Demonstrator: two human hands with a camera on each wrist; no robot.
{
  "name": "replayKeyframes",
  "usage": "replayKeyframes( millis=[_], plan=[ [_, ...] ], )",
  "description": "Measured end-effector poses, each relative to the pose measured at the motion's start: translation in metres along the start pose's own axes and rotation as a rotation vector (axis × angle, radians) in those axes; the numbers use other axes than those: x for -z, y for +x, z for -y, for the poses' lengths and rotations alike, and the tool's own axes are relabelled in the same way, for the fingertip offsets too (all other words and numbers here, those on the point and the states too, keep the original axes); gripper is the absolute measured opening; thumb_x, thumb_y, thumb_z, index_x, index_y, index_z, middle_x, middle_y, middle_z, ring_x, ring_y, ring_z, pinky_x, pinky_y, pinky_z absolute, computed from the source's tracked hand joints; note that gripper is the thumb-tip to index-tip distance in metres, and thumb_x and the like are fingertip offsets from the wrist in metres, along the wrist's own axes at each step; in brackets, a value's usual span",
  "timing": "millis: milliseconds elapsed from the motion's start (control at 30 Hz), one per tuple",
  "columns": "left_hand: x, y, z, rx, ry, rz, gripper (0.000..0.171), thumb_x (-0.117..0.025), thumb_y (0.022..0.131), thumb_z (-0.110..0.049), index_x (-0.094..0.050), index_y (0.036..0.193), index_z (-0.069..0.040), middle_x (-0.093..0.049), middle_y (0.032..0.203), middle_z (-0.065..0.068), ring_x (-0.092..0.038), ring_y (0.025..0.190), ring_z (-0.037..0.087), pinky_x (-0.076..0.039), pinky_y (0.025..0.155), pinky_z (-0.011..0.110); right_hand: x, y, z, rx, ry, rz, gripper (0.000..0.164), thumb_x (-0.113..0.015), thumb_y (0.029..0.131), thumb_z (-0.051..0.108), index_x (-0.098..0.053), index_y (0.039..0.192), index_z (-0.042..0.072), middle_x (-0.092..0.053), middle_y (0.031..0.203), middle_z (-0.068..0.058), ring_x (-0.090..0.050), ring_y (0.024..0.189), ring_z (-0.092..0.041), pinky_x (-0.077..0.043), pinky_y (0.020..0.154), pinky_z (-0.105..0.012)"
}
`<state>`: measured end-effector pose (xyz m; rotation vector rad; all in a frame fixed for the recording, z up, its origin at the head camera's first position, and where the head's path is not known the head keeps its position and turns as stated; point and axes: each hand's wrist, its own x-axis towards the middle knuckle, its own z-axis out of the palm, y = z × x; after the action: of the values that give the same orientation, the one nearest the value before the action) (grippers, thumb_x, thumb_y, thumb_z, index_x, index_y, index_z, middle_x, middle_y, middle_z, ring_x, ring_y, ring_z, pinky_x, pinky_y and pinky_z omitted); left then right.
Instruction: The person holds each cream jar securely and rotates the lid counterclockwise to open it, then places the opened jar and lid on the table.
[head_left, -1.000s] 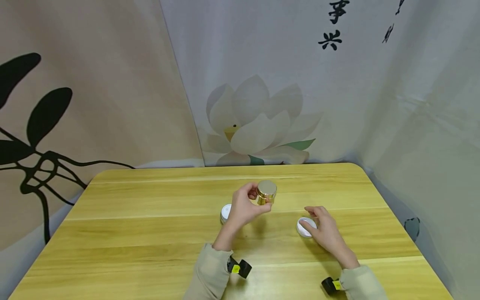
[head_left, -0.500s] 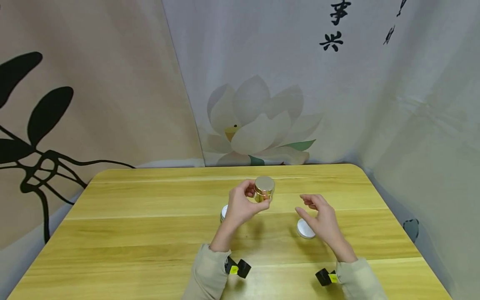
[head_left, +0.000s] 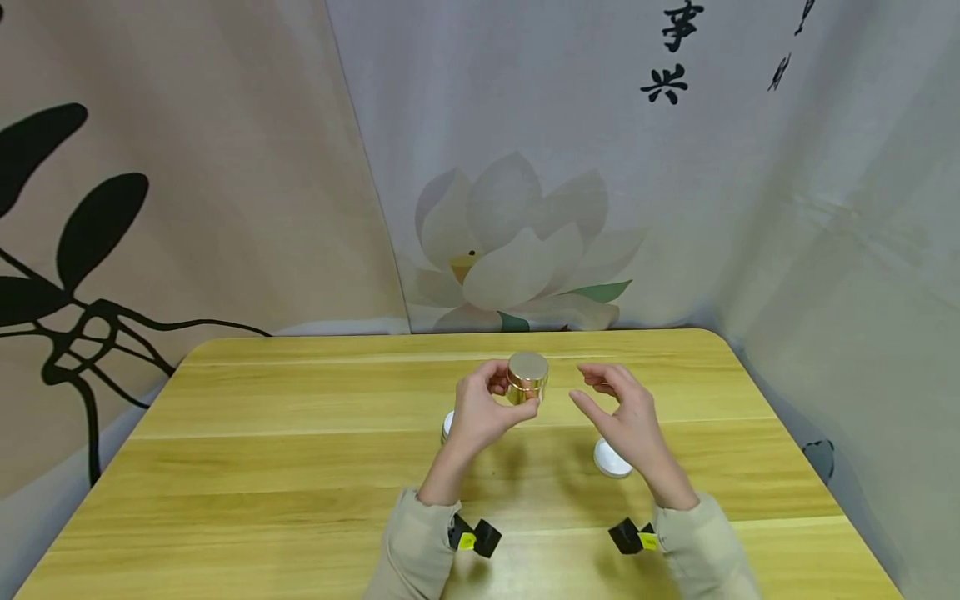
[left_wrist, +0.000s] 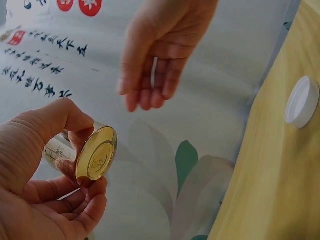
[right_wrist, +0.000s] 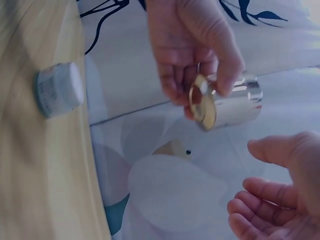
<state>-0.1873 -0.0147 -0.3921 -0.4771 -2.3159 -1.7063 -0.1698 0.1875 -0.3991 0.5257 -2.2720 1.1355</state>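
My left hand (head_left: 483, 408) holds a shiny gold jar (head_left: 527, 379) upright above the table, thumb on the near side and fingers behind. In the left wrist view the jar's round gold base (left_wrist: 97, 155) shows, with embossed lettering in its middle. The right hand (head_left: 626, 417) hovers to the right of the jar, thumb and fingers apart and nothing between them. Below it on the table lies a white round lid (head_left: 612, 458), inner side up. A small jar with a white lid (right_wrist: 59, 90) stands on the table, partly hidden behind the left hand in the head view.
The wooden table (head_left: 300, 483) has its far edge close to a hanging cloth backdrop (head_left: 525, 125) printed with a lotus, leaves and black characters. Each wrist wears a small black camera, such as the left one (head_left: 476, 537).
The right hand has lifted off the white lid and moved up and left toward the gold jar. The left hand with the jar has shifted slightly left and away.
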Motion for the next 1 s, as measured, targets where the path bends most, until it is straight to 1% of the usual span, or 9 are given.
replayKeyframes(
  millis=[233, 300, 400, 467, 533, 600, 800, 1000],
  plan=[
    [0.001, 0.0, 0.0, -0.014, 0.013, -0.001, 0.036, -0.075, 0.065, -0.008, -0.065, 0.098, -0.001, -0.058, 0.076, 0.003, -0.051, 0.069, 0.016, -0.043, 0.061, 0.023, -0.004, 0.011, 0.013, 0.018, 0.065, 0.016, 0.031, -0.072, 0.078, 0.0, -0.065, 0.109, 0.002, -0.063, 0.103, -0.008, -0.059, 0.09, -0.021, -0.046, 0.082, -0.017],
    [0.001, 0.0, 0.0, -0.021, 0.01, 0.0, 0.036, -0.075, 0.065, -0.008, -0.065, 0.099, -0.001, -0.058, 0.076, 0.003, -0.051, 0.069, 0.015, -0.044, 0.061, 0.025, -0.006, 0.014, 0.016, 0.021, 0.087, 0.024, 0.032, -0.072, 0.078, 0.001, -0.065, 0.109, 0.003, -0.063, 0.102, -0.007, -0.059, 0.091, -0.021, -0.048, 0.082, -0.02],
    [0.001, -0.001, 0.0, -0.028, 0.001, 0.004, 0.036, -0.075, 0.065, -0.007, -0.065, 0.099, -0.001, -0.059, 0.076, 0.003, -0.051, 0.069, 0.013, -0.046, 0.062, 0.029, -0.01, 0.018, 0.021, 0.015, 0.1, 0.04, 0.032, -0.074, 0.077, 0.003, -0.066, 0.109, 0.004, -0.062, 0.101, -0.007, -0.059, 0.091, -0.021, -0.05, 0.082, -0.029],
    [0.002, -0.001, 0.0, -0.033, -0.005, 0.008, 0.036, -0.075, 0.065, -0.007, -0.065, 0.099, -0.002, -0.059, 0.076, 0.004, -0.051, 0.069, 0.013, -0.047, 0.063, 0.029, -0.012, 0.02, 0.025, 0.013, 0.107, 0.045, 0.033, -0.074, 0.077, 0.004, -0.066, 0.109, 0.003, -0.062, 0.1, -0.008, -0.059, 0.092, -0.021, -0.051, 0.082, -0.035],
    [0.002, -0.001, 0.0, -0.038, -0.008, 0.011, 0.036, -0.075, 0.065, -0.007, -0.065, 0.099, -0.002, -0.06, 0.077, 0.004, -0.052, 0.069, 0.014, -0.046, 0.063, 0.028, -0.014, 0.022, 0.028, 0.011, 0.114, 0.051, 0.034, -0.075, 0.077, 0.005, -0.066, 0.109, 0.003, -0.062, 0.1, -0.009, -0.059, 0.092, -0.022, -0.051, 0.082, -0.038],
    [0.002, -0.002, 0.001, -0.04, -0.007, 0.013, 0.035, -0.075, 0.066, -0.007, -0.065, 0.099, -0.002, -0.06, 0.077, 0.004, -0.052, 0.07, 0.014, -0.045, 0.063, 0.026, -0.016, 0.024, 0.03, 0.01, 0.122, 0.057, 0.035, -0.076, 0.076, 0.007, -0.066, 0.109, 0.002, -0.062, 0.101, -0.009, -0.059, 0.093, -0.023, -0.05, 0.082, -0.039],
    [0.002, -0.002, 0.003, -0.046, -0.01, 0.019, 0.036, -0.077, 0.066, -0.007, -0.065, 0.1, -0.002, -0.061, 0.078, 0.004, -0.053, 0.071, 0.014, -0.046, 0.064, 0.025, -0.021, 0.028, 0.033, 0.004, 0.139, 0.084, 0.038, -0.078, 0.074, 0.009, -0.065, 0.109, 0.003, -0.062, 0.104, -0.009, -0.059, 0.095, -0.025, -0.049, 0.084, -0.039],
    [0.002, -0.002, 0.004, -0.058, -0.024, 0.019, 0.036, -0.077, 0.065, -0.005, -0.066, 0.099, -0.002, -0.061, 0.078, 0.004, -0.054, 0.071, 0.014, -0.046, 0.064, 0.023, -0.025, 0.029, 0.035, -0.027, 0.137, 0.104, 0.043, -0.081, 0.071, 0.011, -0.065, 0.11, 0.002, -0.062, 0.102, -0.01, -0.058, 0.094, -0.022, -0.049, 0.084, -0.042]
  ],
)
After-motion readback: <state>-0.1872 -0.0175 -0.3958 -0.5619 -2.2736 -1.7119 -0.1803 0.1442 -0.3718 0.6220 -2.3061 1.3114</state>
